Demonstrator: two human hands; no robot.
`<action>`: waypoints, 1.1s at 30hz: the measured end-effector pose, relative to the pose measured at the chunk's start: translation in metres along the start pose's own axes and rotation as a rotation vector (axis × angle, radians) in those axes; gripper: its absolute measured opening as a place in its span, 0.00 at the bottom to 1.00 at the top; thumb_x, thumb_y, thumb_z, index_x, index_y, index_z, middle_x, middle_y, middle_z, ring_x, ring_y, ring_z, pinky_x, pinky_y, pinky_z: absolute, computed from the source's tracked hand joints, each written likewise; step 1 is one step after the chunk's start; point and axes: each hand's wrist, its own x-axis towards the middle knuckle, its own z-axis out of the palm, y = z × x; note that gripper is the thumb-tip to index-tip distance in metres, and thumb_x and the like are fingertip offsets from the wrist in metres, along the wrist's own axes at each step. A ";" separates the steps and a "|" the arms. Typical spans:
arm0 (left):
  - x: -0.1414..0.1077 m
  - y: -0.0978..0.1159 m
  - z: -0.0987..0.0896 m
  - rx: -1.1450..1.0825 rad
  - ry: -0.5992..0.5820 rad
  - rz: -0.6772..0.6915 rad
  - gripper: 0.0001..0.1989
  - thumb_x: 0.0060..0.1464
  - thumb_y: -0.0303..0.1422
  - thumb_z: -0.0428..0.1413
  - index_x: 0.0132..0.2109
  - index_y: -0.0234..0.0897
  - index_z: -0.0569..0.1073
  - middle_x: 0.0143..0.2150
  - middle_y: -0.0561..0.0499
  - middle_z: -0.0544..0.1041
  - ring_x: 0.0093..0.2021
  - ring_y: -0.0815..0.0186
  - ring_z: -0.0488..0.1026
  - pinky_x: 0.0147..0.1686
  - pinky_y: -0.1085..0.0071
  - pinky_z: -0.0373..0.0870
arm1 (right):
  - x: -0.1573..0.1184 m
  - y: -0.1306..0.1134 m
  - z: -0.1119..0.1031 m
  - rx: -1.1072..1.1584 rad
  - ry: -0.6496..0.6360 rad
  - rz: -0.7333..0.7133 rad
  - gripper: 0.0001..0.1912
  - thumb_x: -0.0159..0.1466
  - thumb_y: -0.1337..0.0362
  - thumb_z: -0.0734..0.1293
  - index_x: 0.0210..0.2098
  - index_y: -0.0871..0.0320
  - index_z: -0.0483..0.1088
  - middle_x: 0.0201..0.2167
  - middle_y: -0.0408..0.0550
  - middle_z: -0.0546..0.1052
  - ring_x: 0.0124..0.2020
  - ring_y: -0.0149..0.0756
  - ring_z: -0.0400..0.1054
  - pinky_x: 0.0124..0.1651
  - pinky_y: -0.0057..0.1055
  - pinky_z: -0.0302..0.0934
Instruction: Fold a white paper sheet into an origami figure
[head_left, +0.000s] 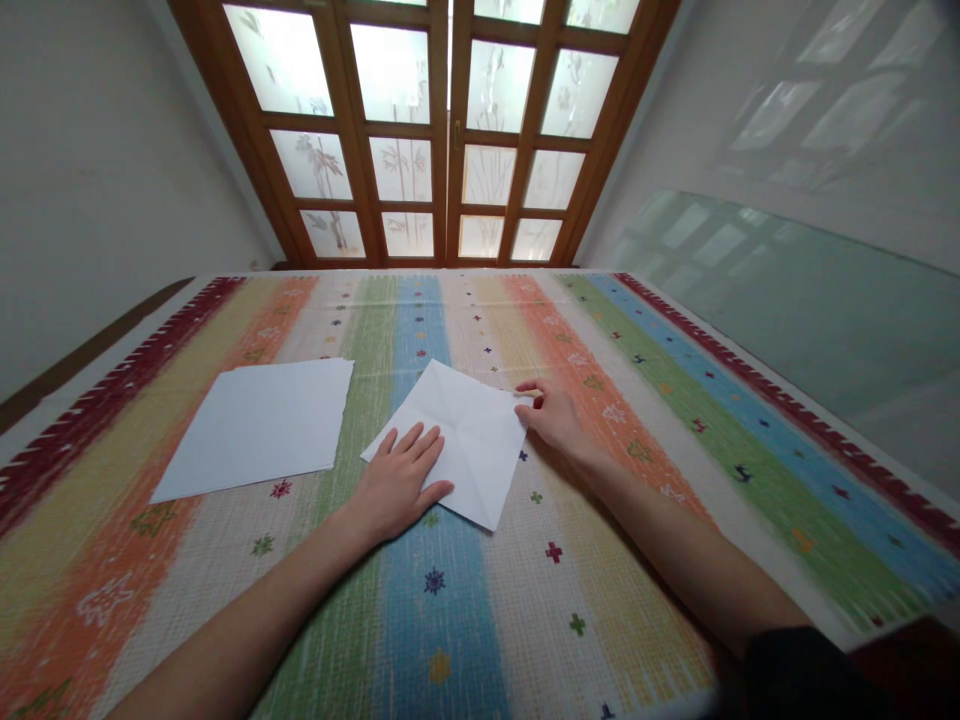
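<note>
A square sheet of white paper (472, 420) with crossing crease lines lies on the tablecloth, turned so that its corners point near and far. My left hand (401, 475) rests flat on its lower left part, fingers spread. At the paper's right corner, my right hand (551, 415) pinches the corner between thumb and fingers. That corner looks slightly raised. To the left lie more white paper sheets (259, 425), apparently stacked, apart from both hands.
The table wears a striped, patterned tablecloth (435, 620). Behind it stand wooden doors (448, 180) with frosted panes. A white wall (90, 180) is on the left, and a glass panel (787, 300) leans along the right wall.
</note>
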 end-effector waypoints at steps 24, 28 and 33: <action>0.007 -0.026 0.005 -0.567 0.459 -0.336 0.51 0.55 0.45 0.59 0.72 0.40 0.35 0.72 0.31 0.48 0.69 0.47 0.55 0.62 0.46 0.58 | -0.009 -0.042 -0.016 0.793 -0.411 0.362 0.12 0.58 0.57 0.69 0.34 0.59 0.75 0.32 0.54 0.81 0.33 0.41 0.75 0.39 0.37 0.71; 0.016 -0.029 -0.004 -1.018 0.505 -0.412 0.49 0.50 0.43 0.62 0.71 0.43 0.44 0.70 0.32 0.56 0.63 0.50 0.65 0.54 0.52 0.68 | -0.013 -0.049 -0.022 0.826 -0.539 0.313 0.19 0.55 0.50 0.71 0.35 0.60 0.75 0.31 0.52 0.81 0.32 0.41 0.76 0.38 0.37 0.71; 0.013 -0.020 -0.015 -1.287 0.234 -0.614 0.24 0.49 0.50 0.59 0.40 0.31 0.76 0.34 0.42 0.81 0.28 0.61 0.77 0.25 0.68 0.72 | -0.015 -0.047 -0.015 0.931 -0.541 0.384 0.18 0.52 0.51 0.74 0.34 0.58 0.75 0.32 0.52 0.81 0.33 0.43 0.76 0.38 0.38 0.71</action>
